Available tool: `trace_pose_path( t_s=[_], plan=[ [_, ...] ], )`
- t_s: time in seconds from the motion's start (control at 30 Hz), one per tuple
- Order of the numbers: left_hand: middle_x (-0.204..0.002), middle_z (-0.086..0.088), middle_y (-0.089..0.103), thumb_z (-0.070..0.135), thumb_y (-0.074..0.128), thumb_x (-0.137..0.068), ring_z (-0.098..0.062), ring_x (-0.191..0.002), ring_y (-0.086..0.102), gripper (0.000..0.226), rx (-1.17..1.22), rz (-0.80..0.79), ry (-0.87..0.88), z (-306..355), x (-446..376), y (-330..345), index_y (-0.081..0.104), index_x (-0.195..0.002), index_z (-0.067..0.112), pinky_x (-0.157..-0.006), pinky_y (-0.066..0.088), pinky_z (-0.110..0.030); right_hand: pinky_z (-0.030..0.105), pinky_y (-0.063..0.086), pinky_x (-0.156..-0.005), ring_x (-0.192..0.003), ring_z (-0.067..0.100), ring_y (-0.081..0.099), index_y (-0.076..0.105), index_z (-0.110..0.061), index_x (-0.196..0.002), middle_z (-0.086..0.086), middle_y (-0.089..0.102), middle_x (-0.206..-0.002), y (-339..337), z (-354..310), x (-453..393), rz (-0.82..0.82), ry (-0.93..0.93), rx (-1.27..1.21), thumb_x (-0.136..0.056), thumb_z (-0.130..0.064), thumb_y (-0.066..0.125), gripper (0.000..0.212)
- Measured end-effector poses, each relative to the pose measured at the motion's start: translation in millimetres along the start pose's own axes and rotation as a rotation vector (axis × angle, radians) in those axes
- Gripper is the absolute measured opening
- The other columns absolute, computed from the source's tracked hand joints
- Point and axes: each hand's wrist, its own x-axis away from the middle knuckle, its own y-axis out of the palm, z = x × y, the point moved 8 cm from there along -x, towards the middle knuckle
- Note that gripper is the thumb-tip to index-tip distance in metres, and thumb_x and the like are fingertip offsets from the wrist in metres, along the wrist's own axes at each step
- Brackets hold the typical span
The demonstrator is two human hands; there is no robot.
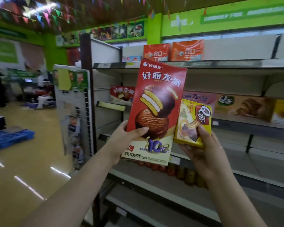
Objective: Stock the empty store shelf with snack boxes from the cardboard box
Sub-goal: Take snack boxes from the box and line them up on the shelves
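My left hand (123,141) grips a tall red snack box (156,102) printed with chocolate pies, thumb across its front, holding it upright in front of the shelves. My right hand (202,145) grips a smaller yellow snack box (189,115) from below, right beside the red one. Behind them the store shelf (228,63) runs to the right with mostly bare boards. A few boxes stand on the middle shelf: a red one (121,95) at the left, a pink one (198,98) and a brown one (244,106) to the right. The cardboard box is out of view.
Two orange cartons (172,50) stand on the top shelf. Several small jars (180,172) line a lower shelf. A wire rack (75,102) caps the shelf end at left. A blue pallet (8,137) lies on the shiny floor, and a person (44,94) sits far back.
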Motion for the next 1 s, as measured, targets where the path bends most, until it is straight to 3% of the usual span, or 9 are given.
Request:
trace_pose_path(
  t_s=[0.07,0.2,0.37,0.53,0.6,0.73,0.87,1.0],
  plan=[
    [-0.097,-0.014,0.074,0.035,0.084,-0.059,-0.032,-0.080,0.072,0.067,-0.007,0.046,-0.011,-4.3,8.4,-29.0,0.055,-0.119,0.021,-0.069,0.056,-0.038,0.049,0.055,-0.087,-0.100,0.026,0.070,0.062,-0.018,-0.117,0.008,0.073,-0.108,16.1,28.5,-1.2,-0.021,0.047,-0.025,-0.081,-0.028,0.067,0.038],
    [-0.095,-0.015,0.074,0.030,0.086,-0.063,-0.029,-0.074,0.072,0.067,-0.015,0.103,-0.044,-9.9,25.4,-72.6,0.055,-0.121,0.019,-0.059,0.056,-0.032,0.047,0.057,-0.083,-0.099,0.025,0.071,0.060,-0.018,-0.119,0.009,0.073,-0.109,38.7,74.0,3.1,-0.022,0.091,-0.068,-0.088,-0.027,0.064,0.033],
    [-0.099,-0.013,0.074,0.033,0.082,-0.064,-0.034,-0.083,0.072,0.062,-0.012,0.193,-0.047,-20.4,40.5,-127.8,0.059,-0.120,0.020,-0.077,0.056,-0.044,0.046,0.056,-0.079,-0.085,0.022,0.073,0.058,-0.021,-0.107,0.008,0.073,-0.103,76.0,116.6,2.2,-0.040,0.144,-0.033,-0.086,-0.027,0.066,0.023],
    [-0.101,-0.018,0.073,0.037,0.084,-0.060,-0.037,-0.084,0.071,0.070,0.042,0.260,-0.107,-36.7,38.0,-174.5,0.058,-0.122,0.017,-0.067,0.057,-0.038,0.049,0.055,-0.082,-0.091,0.026,0.073,0.057,-0.020,-0.115,0.008,0.074,-0.102,117.8,140.6,-15.2,-0.118,0.177,0.061,-0.070,-0.033,0.072,0.049],
    [-0.102,-0.019,0.072,0.036,0.083,-0.062,-0.039,-0.086,0.070,0.067,0.063,0.281,-0.113,-45.2,32.1,-189.4,0.058,-0.122,0.017,-0.065,0.058,-0.037,0.049,0.056,-0.081,-0.090,0.025,0.073,0.057,-0.020,-0.114,0.008,0.074,-0.102,127.5,155.7,-26.0,-0.107,0.187,0.086,-0.071,-0.032,0.073,0.047],
    [-0.100,-0.020,0.073,0.032,0.083,-0.066,-0.037,-0.080,0.071,0.060,0.094,0.295,-0.124,-57.6,6.2,-217.5,0.059,-0.120,0.017,-0.063,0.058,-0.037,0.049,0.057,-0.078,-0.083,0.023,0.073,0.056,-0.021,-0.109,0.006,0.074,-0.098,144.9,187.1,-59.1,-0.064,0.184,0.101,-0.083,-0.029,0.070,0.031],
    [-0.097,-0.021,0.073,0.031,0.079,-0.070,-0.034,-0.074,0.072,0.054,0.112,0.270,-0.115,-56.7,-36.1,-238.9,0.061,-0.119,0.018,-0.055,0.056,-0.033,0.052,0.057,-0.079,-0.092,0.026,0.071,0.056,-0.021,-0.110,0.006,0.073,-0.102,167.0,198.6,-99.7,-0.027,0.138,0.100,-0.085,-0.029,0.070,0.030],
    [-0.092,-0.024,0.073,0.026,0.081,-0.064,-0.035,-0.070,0.072,0.053,0.133,0.202,-0.082,-49.0,-100.3,-243.8,0.064,-0.114,0.015,-0.055,0.057,-0.034,0.045,0.058,-0.072,-0.092,0.026,0.071,0.054,-0.018,-0.120,0.008,0.072,-0.104,180.6,190.7,-150.1,0.064,0.051,0.042,-0.089,-0.029,0.066,0.035]
  ],
)
